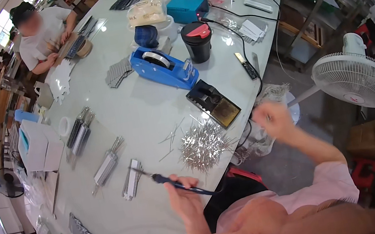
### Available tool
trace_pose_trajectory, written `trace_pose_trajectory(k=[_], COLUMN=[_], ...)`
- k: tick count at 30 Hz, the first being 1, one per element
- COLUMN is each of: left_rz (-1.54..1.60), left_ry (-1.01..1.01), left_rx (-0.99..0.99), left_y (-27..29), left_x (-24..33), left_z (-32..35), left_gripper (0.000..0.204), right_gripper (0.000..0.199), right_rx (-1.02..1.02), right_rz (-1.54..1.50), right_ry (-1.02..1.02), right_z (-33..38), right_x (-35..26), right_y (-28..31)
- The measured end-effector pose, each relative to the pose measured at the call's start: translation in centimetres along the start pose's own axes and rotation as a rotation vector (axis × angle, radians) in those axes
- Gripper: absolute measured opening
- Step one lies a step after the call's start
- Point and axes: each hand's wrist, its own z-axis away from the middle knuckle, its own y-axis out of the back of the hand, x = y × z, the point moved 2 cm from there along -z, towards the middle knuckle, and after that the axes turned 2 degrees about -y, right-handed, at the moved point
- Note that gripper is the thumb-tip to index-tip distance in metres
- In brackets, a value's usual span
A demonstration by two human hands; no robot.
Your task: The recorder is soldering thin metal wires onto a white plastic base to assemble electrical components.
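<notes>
My left hand (185, 195) is closed around the dark handle of a soldering iron (160, 178). The iron's tip points left, over or close to a small bundle of pale flat strips (131, 181) with thin wires. My right hand (272, 119), slightly blurred, is raised past the table's near edge with its fingers curled; whatever they may hold is hidden. A heap of shiny metal wire pins (204, 146) lies on the table between my hands. Beyond it sits a black soldering iron stand (203, 95) with a yellowish sponge (225, 112).
Farther back are a blue tape dispenser (162, 71), a lidded black cup (198, 45) and a teal box (187, 7) with a cable. More wired strip bundles (106, 167) lie left. A white fan (353, 73) stands right. Another person (40, 35) works across the table.
</notes>
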Motion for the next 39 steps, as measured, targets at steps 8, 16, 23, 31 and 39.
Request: trace_pose_trajectory(k=[8, 16, 23, 31, 39], left_rz=[-0.11, -0.114, -0.475, -0.615, -0.845], left_ry=[0.399, 0.523, 0.667, 0.979, 0.91], left_rx=[-0.09, -0.3, -0.518, -0.722, -0.814], left_y=[0.3, 0.3, -0.9, 0.9, 0.7], left_x=[-2.8, -6.5, -11.6, -21.9, -24.4], left_z=[3.1, 4.6, 4.1, 6.3, 8.9], left_gripper=[0.036, 0.046, 0.045, 0.043, 0.037], right_gripper=[0.025, 0.019, 0.012, 0.019, 0.027], right_rx=[0.185, 0.267, 0.245, 0.258, 0.273], right_rz=[0.764, 0.714, 0.45, 0.58, 0.508], right_ry=[-0.054, 0.006, 0.131, -0.242, -0.319], right_z=[-13.1, -12.8, -1.1, 19.0, 24.9], right_x=[10.8, 12.4, 4.7, 9.8, 13.1], right_y=[-0.3, -0.5, 4.5, 7.8, 7.8])
